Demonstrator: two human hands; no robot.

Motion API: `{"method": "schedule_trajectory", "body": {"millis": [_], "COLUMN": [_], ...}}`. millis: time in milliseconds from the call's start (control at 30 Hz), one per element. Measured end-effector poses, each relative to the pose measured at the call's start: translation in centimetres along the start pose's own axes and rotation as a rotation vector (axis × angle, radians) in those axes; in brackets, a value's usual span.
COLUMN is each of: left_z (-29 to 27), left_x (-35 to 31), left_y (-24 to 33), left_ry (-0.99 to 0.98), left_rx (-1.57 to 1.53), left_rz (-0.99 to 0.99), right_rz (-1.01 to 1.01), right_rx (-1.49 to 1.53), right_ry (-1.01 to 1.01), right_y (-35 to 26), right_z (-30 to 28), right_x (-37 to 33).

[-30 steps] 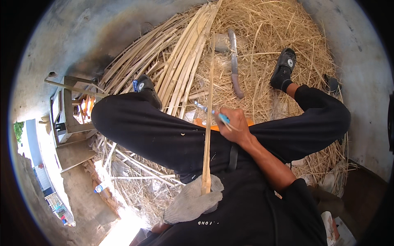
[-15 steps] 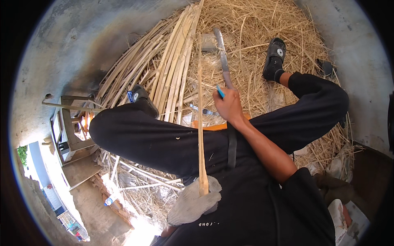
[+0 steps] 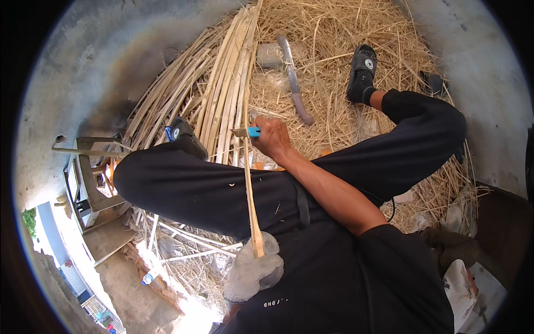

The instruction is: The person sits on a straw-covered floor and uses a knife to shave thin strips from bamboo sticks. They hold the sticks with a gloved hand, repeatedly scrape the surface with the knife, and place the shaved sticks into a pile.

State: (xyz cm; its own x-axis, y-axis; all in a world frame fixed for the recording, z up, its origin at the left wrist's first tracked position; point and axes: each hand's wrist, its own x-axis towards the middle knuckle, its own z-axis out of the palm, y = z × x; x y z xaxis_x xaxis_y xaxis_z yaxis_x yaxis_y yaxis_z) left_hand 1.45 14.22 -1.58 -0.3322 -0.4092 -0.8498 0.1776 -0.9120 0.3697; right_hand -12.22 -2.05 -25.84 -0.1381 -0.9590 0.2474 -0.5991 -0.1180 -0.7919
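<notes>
My left hand (image 3: 250, 274), in a pale knitted glove, is closed around the near end of a long bamboo strip (image 3: 251, 206). The strip runs away from me across my left thigh. My right hand (image 3: 271, 137) is bare and grips the blue handle of a small knife (image 3: 240, 132). Its short blade lies across the strip, touching or just above it; I cannot tell which. Beyond my right hand a long curved machete (image 3: 292, 72) with a brown handle rests on the straw.
Split bamboo strips (image 3: 228, 83) lie in a bundle at the far left. Straw and shavings (image 3: 345, 28) cover the floor. Concrete walls (image 3: 478, 83) stand on both sides. A wooden frame (image 3: 92, 183) and a plastic bottle (image 3: 149, 277) are at left.
My right hand has moved left from beside the machete handle, bringing the knife blade to the strip. The left hand keeps its hold on the strip. The whole view has shifted slightly.
</notes>
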Motion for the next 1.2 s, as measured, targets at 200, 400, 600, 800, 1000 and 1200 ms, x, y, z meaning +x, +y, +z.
{"method": "schedule_trajectory", "body": {"millis": [200, 400, 600, 800, 1000, 1200], "left_z": [0.1, -1.7, -2.3, -1.9, -1.4, -1.9], "left_x": [-0.2, 0.0, 0.4, 0.5, 0.5, 0.8], "left_y": [0.0, -0.9, -0.7, -0.2, 0.0, -0.8], "left_ry": [-0.113, -0.305, -0.386, -0.380, -0.353, -0.313], "left_rx": [0.125, -0.082, -0.153, -0.074, -0.069, -0.063], "left_rz": [0.049, 0.061, 0.014, -0.007, -0.019, 0.031], "right_rz": [0.752, 0.355, 0.202, 0.285, 0.066, -0.145], "right_rx": [-0.317, 0.235, 0.346, 0.357, 0.189, 0.047], "right_ry": [-0.020, -0.132, -0.242, -0.328, -0.353, -0.224], "right_y": [11.6, 0.0, -3.3, -2.7, -3.7, -2.3], "right_z": [-1.2, -5.0, -6.4, -9.2, -7.1, -3.4], "right_x": [3.8, 2.5, 0.0, -1.9, -3.6, -2.5]}}
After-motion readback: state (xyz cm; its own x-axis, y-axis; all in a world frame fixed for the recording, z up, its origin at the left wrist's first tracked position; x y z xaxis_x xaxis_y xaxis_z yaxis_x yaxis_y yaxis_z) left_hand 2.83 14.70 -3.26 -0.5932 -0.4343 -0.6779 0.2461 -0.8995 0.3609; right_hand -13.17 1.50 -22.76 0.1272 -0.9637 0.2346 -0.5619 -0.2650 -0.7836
